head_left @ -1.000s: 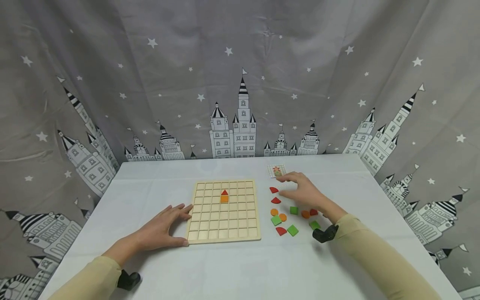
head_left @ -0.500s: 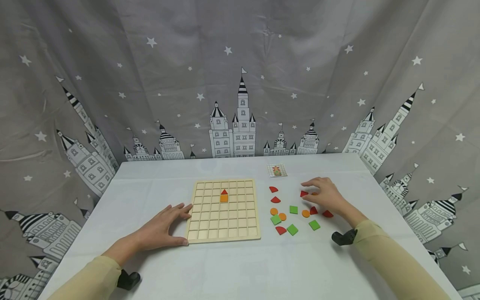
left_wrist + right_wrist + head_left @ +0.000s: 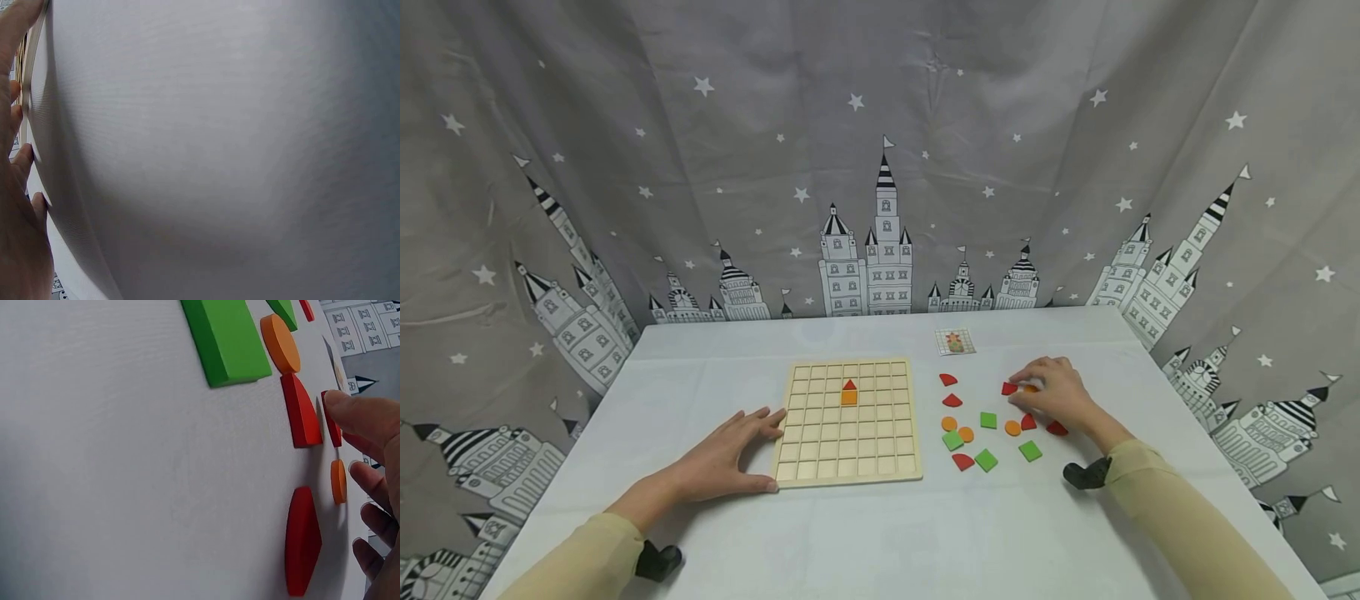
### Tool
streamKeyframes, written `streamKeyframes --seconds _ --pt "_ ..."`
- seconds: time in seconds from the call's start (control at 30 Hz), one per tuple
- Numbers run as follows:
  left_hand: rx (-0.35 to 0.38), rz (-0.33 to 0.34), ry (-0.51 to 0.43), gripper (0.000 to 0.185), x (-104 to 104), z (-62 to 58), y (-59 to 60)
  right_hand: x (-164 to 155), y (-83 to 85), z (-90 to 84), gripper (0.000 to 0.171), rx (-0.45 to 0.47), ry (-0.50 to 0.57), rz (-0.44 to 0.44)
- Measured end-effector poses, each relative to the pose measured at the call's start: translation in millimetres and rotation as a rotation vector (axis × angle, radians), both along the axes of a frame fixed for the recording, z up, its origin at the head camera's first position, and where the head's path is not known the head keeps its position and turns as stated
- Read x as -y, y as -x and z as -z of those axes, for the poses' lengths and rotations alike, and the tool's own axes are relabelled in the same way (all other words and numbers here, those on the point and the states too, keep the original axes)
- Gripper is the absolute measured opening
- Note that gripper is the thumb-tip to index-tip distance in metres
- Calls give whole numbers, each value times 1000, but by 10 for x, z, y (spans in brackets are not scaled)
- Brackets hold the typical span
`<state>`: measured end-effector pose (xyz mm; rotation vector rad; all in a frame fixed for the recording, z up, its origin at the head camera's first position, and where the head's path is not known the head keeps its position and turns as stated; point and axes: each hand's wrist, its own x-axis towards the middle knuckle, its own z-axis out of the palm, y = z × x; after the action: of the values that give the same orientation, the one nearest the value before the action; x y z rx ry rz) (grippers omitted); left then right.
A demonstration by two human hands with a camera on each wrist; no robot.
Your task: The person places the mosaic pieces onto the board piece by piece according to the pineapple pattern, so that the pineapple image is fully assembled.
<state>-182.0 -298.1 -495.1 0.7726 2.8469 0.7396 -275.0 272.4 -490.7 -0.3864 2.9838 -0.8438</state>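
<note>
Head view takes in the whole white worktop (image 3: 880,533): wooden grid board (image 3: 848,421) at centre, left hand (image 3: 722,458) flat against its left edge, fingers straight, holding nothing. Right of the board, loose red, orange and green tiles; the right hand (image 3: 1054,394) lies over the far ones, fingers lightly bent. The right wrist view alone shows a fingertip (image 3: 340,403) touching the small red tile (image 3: 331,420) (not gripping it), an orange disc (image 3: 338,481) just beside. Pattern card (image 3: 954,342) far back, no readable writing.
</note>
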Motion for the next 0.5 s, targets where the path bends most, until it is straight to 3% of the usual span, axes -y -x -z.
streamKeyframes --seconds 0.5 --pt "7 -4 2 81 -7 -16 -10 116 69 53 30 -12 8 3"
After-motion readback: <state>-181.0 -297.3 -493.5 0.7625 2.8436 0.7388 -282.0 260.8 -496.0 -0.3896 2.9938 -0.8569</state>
